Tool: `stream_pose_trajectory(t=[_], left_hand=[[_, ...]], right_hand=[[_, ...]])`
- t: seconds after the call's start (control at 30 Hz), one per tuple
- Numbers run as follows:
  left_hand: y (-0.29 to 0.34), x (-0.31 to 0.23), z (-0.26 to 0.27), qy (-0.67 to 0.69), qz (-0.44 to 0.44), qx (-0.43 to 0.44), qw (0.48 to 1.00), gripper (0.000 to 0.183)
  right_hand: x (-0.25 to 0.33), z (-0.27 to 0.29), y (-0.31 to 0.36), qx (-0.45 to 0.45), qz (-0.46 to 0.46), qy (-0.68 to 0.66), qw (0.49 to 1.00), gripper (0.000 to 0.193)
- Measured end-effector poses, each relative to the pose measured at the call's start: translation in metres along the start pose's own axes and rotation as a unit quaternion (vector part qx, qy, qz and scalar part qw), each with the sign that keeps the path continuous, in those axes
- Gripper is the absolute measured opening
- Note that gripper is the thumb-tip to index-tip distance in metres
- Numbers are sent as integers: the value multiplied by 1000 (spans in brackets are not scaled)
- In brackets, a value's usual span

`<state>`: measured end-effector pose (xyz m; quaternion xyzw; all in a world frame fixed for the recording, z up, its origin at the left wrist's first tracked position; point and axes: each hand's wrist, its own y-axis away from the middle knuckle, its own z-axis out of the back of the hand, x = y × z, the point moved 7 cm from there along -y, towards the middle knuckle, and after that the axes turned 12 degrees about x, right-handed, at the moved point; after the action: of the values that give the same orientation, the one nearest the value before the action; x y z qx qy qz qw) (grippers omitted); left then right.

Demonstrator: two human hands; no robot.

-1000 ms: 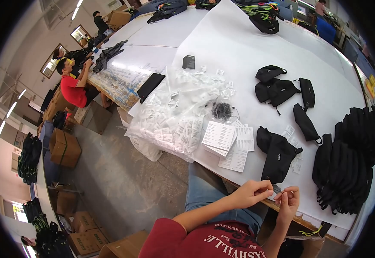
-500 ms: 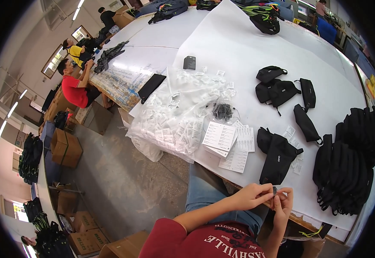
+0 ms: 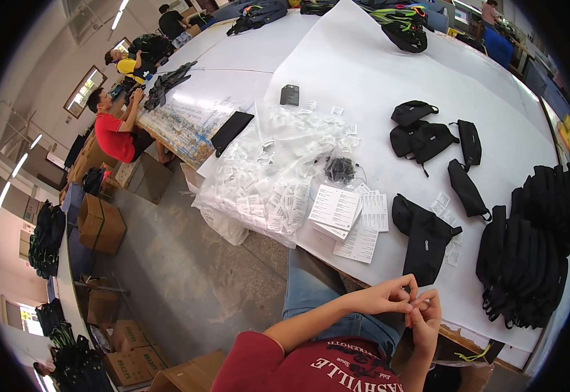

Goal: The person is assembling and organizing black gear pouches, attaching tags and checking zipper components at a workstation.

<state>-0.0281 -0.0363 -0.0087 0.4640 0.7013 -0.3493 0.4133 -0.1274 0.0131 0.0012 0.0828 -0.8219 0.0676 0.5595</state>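
My left hand [image 3: 389, 295] and my right hand [image 3: 425, 312] meet in front of me at the table's near edge. Both have thumb and fingers pinched together, tips nearly touching. Whatever small thing lies between them is hidden by the fingers. Just beyond them a black pouch [image 3: 423, 245] rests on the white tabletop [image 3: 363, 72], with small white labels [image 3: 453, 251] at its right side. To its left are stacked printed cards [image 3: 337, 209] and a small bundle of black cords [image 3: 340, 170].
A clear plastic bag of white labels [image 3: 252, 196] spreads over the table's left corner. More black pouches [image 3: 422, 137] lie farther off, and a thick pile of them [image 3: 520, 261] stands at right. A person in red [image 3: 114, 134] works at the far left; cardboard boxes [image 3: 102, 225] stand on the floor.
My fingers have shifted slightly, and the small dark piece visible between them earlier is now hidden. Far left, the person in yellow has leaned back and turned.
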Motion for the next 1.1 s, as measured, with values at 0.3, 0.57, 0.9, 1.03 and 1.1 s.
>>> stream_pose_trajectory(t=[0.3, 0.57, 0.9, 1.03, 1.1], left_hand=[[19, 7, 4, -81, 65, -33, 994, 17], [19, 6, -32, -396, 101, 48, 912, 17], [30, -25, 16, -324, 32, -194, 925, 20], [35, -32, 23, -473, 2, -236, 849, 30], [33, -31, 16, -502, -19, -220, 836, 32]], right_hand=[[2, 0, -15, 63, -118, 36, 990, 12], [-16, -5, -49, -41, -89, 646, 757, 59], [-24, 29, -32, -158, -23, 547, 822, 26], [10, 20, -22, -182, 21, 447, 876, 15], [20, 12, -16, -150, 9, 398, 905, 14]])
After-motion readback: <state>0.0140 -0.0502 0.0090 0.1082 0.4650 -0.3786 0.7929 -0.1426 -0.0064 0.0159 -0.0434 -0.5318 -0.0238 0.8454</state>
